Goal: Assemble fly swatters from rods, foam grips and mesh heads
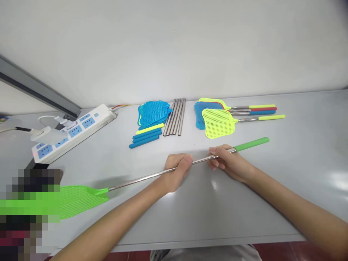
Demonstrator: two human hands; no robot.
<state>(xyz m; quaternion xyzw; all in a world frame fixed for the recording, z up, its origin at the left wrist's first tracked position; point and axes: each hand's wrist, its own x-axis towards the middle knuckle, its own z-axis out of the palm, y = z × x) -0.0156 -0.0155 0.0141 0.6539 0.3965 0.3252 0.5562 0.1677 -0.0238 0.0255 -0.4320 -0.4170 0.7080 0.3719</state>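
Observation:
A green fly swatter [84,199] with an extended metal telescopic rod stretches across the front of the table, its mesh head at the left and its green grip at the right. My left hand [178,170] is closed around the middle of the rod, thumb on top. My right hand [228,161] holds the thicker rod section just beside the green grip. Beyond my hands lie several finished-looking swatters, among them a yellow fly swatter [219,124]. Blue mesh heads [153,113], loose metal rods [174,117] and blue and yellow grip sleeves [146,137] lie to their left.
A white power strip [76,132] with plugs and cables stands at the left. A wall [174,50] rises behind the grey table [299,174]. The lower left corner is pixelated, hiding part of the green mesh head and dark things there.

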